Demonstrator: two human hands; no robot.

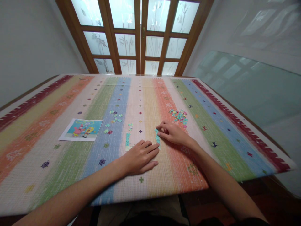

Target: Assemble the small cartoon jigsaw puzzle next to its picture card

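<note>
My left hand (140, 157) lies flat on the striped tablecloth (47, 175), fingers stretched toward a short strip of joined teal puzzle pieces (157, 138). My right hand (172, 133) rests on the cloth just right of that strip, fingertips pinched onto its upper end. Another teal strip of joined pieces (127, 139) lies just left of my left hand's fingers.
A heap of loose puzzle pieces (179, 116) sits beyond my right hand. More scattered pieces (115, 117) lie to the left, near a cartoon reference picture (81, 129). A wooden glazed door (138, 34) stands behind the table, and a glass panel (246, 84) on the right.
</note>
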